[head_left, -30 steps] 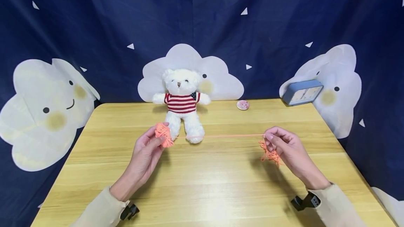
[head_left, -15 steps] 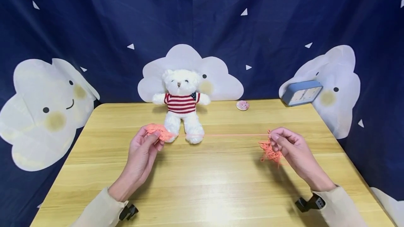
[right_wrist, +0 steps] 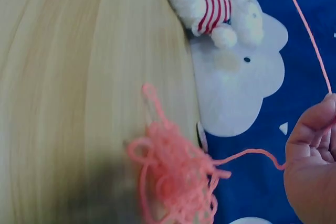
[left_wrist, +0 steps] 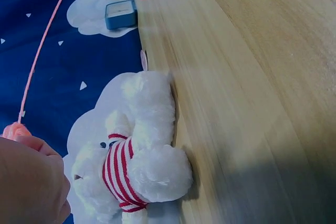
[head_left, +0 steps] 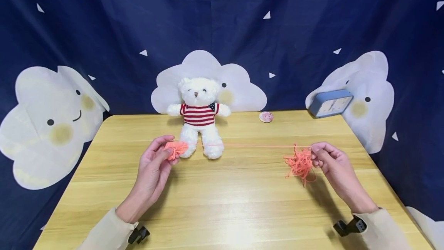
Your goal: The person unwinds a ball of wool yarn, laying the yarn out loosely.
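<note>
My left hand [head_left: 151, 174] pinches a small wound bundle of coral yarn [head_left: 176, 149] between thumb and fingers, in front of the bear's feet. From it a taut yarn strand [left_wrist: 41, 48] runs across to my right hand [head_left: 338, 173], which pinches it between thumb and fingertips. Just left of the right hand is a loose, looped tangle of the same yarn [right_wrist: 178, 174]; a slack length joins it to that hand. Whether the tangle touches the tabletop I cannot tell. A white teddy bear [head_left: 198, 115] in a red-striped shirt sits behind the strand.
The wooden table [head_left: 222, 203] runs back to a dark blue curtain [head_left: 243, 30] printed with clouds. A small round pink badge [head_left: 266, 117] lies near the back edge. At the back right corner stands a blue clock [head_left: 330, 102].
My right hand has moved right, drawing the strand longer, while the tangle has stayed about in place. My left hand has shifted slightly left and turned the yarn bundle.
</note>
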`<state>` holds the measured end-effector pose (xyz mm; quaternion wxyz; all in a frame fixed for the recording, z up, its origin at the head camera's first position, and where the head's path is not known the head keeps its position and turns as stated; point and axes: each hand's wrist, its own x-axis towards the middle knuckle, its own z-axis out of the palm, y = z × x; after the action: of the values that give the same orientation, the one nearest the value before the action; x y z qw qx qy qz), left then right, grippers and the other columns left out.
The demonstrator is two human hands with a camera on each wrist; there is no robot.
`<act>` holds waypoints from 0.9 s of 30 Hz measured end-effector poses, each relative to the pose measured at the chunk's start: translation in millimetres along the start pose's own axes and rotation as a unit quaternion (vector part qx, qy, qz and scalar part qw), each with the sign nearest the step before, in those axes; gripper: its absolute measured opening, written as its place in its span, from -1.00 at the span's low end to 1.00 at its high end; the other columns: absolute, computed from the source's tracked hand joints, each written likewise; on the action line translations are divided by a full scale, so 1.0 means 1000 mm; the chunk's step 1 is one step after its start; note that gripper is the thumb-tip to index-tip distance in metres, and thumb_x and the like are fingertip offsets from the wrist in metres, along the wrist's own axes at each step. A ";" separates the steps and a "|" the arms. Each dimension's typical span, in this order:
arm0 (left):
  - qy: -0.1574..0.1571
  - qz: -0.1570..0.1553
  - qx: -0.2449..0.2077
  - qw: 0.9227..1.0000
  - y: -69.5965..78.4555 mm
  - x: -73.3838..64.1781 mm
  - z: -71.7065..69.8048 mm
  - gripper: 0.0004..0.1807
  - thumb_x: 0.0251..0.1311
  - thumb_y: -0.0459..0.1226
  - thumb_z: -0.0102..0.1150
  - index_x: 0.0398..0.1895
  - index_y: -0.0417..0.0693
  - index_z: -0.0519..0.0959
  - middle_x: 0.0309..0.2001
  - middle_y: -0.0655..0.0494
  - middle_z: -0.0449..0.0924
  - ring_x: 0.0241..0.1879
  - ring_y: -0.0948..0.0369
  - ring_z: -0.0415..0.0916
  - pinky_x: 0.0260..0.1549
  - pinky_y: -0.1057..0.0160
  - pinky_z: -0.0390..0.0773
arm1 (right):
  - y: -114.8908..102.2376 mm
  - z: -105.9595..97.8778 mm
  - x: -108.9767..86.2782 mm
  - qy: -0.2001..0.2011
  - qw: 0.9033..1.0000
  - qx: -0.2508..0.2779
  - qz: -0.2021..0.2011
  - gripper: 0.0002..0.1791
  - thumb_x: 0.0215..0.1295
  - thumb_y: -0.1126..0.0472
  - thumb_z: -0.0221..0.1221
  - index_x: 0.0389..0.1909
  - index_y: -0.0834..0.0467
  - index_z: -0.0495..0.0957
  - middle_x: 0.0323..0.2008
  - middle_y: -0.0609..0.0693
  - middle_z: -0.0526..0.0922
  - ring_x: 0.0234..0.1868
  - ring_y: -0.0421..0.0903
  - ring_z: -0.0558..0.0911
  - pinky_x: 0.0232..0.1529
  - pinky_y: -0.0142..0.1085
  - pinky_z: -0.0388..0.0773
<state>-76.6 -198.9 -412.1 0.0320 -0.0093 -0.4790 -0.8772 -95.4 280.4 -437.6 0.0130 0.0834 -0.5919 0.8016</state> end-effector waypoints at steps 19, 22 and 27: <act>0.050 0.050 0.034 0.997 0.002 0.002 0.002 -0.79 0.54 -0.58 0.09 0.11 -0.30 0.56 -0.17 -0.03 0.55 -0.35 0.21 0.61 -0.39 0.38 0.67 | 0.012 -0.040 0.005 0.105 0.990 0.017 0.089 -0.80 0.68 0.35 0.14 -0.11 0.23 0.74 -0.30 -0.05 0.73 -0.36 -0.22 0.65 -0.32 -0.46 0.67; 0.045 0.048 0.028 0.997 0.003 0.002 0.002 -0.78 0.54 -0.61 0.04 0.09 -0.29 0.57 -0.16 -0.01 0.57 -0.31 0.22 0.59 -0.35 0.38 0.68 | 0.013 -0.045 0.007 0.098 0.989 -0.011 0.114 -0.81 0.69 0.33 0.13 -0.11 0.23 0.72 -0.28 -0.03 0.74 -0.35 -0.22 0.67 -0.30 -0.45 0.69; 0.048 0.041 0.033 0.997 0.004 0.002 0.003 -0.75 0.53 -0.62 0.05 0.11 -0.29 0.60 -0.13 0.00 0.58 -0.28 0.23 0.57 -0.31 0.40 0.67 | 0.015 -0.052 0.011 0.075 0.981 -0.081 0.162 -0.81 0.70 0.34 0.10 -0.09 0.28 0.68 -0.24 -0.01 0.76 -0.30 -0.22 0.70 -0.24 -0.43 0.72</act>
<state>-78.7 -198.8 -407.5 0.0910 0.0148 -0.5044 -0.8585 -114.4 324.5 -465.0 -0.0661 -0.0754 -0.6582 0.7461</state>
